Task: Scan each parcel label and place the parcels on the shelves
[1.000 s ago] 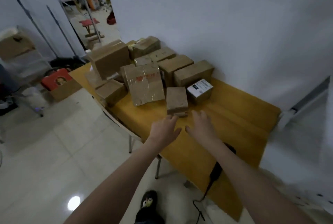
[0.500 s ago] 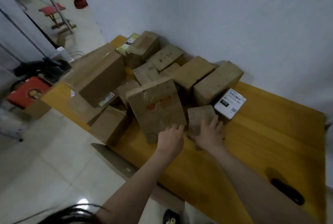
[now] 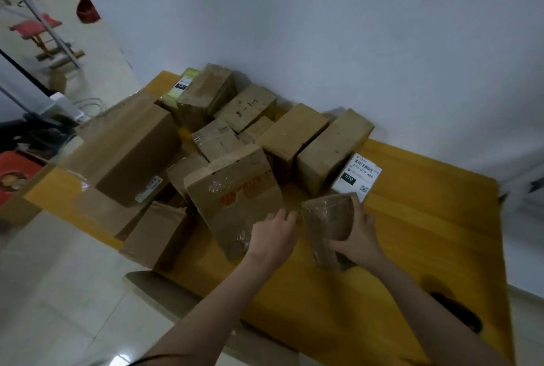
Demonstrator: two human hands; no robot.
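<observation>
parcels (image 3: 235, 142) on table (image 3: 426, 218) | scanner (image 3: 456, 311) right, near edge

Single head-worn wide-angle view, looking forward and steeply down, close over a yellow table (image 3: 412, 218), parcels piled just beyond the fingers (image 3: 357, 206), wall behind.

both forearms reach forward side by side. the right hand (image 3: 357, 237) is curled in a grip. the left hand (image 3: 273, 236) hangs loosely curled, fingers pointing forward.

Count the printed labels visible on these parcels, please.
3: on the white parcel, on the big left box's side, on the green box at the back. Others may be hidden.
</observation>
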